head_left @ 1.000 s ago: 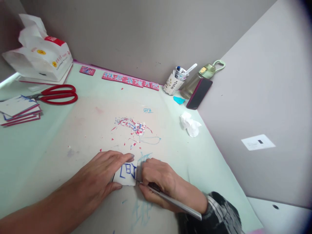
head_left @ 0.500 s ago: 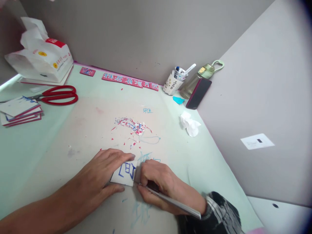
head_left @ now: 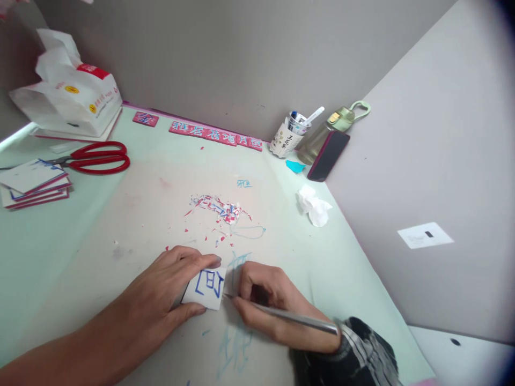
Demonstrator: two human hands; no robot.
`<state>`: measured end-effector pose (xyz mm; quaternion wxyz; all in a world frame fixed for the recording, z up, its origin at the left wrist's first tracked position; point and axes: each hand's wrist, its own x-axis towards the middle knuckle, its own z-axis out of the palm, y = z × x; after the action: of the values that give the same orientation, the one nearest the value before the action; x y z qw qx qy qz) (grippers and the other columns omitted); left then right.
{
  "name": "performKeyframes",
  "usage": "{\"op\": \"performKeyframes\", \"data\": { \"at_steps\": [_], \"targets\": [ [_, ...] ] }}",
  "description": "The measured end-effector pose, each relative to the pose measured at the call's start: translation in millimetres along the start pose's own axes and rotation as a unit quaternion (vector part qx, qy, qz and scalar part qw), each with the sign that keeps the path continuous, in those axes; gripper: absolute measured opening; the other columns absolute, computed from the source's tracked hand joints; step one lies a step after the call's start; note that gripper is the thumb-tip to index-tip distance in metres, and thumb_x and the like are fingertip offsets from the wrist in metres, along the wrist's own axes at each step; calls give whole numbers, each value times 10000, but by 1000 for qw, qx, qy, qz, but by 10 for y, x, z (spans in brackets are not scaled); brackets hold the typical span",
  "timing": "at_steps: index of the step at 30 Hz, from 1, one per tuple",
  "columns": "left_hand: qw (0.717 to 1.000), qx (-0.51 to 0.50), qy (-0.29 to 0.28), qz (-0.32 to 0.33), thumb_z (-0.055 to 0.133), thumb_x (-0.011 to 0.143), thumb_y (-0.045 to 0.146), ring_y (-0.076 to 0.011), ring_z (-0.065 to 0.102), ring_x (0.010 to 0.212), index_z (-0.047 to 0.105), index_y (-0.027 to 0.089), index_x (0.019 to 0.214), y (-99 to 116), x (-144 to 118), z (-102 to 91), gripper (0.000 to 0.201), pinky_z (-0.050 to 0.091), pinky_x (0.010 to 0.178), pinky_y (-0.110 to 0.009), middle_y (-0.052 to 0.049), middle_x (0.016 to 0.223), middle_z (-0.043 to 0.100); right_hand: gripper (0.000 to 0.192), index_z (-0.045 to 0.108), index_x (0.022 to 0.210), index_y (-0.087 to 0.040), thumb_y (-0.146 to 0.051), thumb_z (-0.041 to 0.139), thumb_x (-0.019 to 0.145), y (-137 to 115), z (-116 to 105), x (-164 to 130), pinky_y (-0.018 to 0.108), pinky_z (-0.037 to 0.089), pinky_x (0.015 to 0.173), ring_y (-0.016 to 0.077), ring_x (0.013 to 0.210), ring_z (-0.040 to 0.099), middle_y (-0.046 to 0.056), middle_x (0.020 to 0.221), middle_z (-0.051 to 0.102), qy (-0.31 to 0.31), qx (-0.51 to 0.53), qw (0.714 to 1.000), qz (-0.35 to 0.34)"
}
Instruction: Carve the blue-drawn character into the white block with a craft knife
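The left hand (head_left: 171, 284) is pinching a white card (head_left: 206, 301), covering its left end; the right hand (head_left: 279, 292) is pinching and partly hiding a metal craft knife (head_left: 300, 318).

Dark phone (head_left: 329, 156) just beside a green bottle (head_left: 312, 146), with crumpled white tissue (head_left: 314, 206) nearby.

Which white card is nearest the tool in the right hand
The single white card held by the left hand, bearing blue lettering; the other white cards lie stacked at far left, by the red-handled scissors.
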<state>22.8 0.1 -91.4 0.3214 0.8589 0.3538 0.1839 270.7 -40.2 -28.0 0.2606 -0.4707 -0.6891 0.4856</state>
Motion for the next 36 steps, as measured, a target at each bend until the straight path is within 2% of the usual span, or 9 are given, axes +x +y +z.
{"op": "performKeyframes", "data": {
  "at_steps": [4,8,15,25,36],
  "targets": [
    [1000,3,7,-17,667,934,259,-266,592,1269,523,353,1424,4,-19,-3,520,527,1058,-402,-19,1354,640,242,433,705,-221,-176,620,852,32,65,-4,234,308,543,94,585,372,-59,662,463,61,20,997,43],
    [1000,12,-6,3,659,944,258,-256,592,1285,489,368,1457,-19,-31,-12,552,539,1048,-381,-7,1385,635,230,437,711,-222,-187,610,859,60,107,-1,233,309,538,97,593,377,-53,663,472,80,18,996,46],
    [999,10,36,3,658,922,264,-264,638,1209,570,343,1394,22,-8,-3,487,563,1002,-378,-7,1310,683,239,438,726,-222,-181,622,873,111,124,-3,232,313,543,94,594,374,-58,668,474,84,22,995,41],
    [999,13,28,13,681,931,273,-238,601,1256,460,409,1444,-21,-25,39,575,541,1026,-362,16,1330,640,217,445,721,-219,-183,598,870,59,127,17,240,317,558,94,593,376,-59,662,468,91,9,995,42],
    [999,29,9,24,670,955,314,-240,582,1281,433,392,1487,-90,-45,25,587,536,1029,-342,13,1382,625,205,450,730,-219,-175,601,861,17,102,28,236,307,530,90,584,383,-61,658,467,65,7,996,64]
  ]
}}
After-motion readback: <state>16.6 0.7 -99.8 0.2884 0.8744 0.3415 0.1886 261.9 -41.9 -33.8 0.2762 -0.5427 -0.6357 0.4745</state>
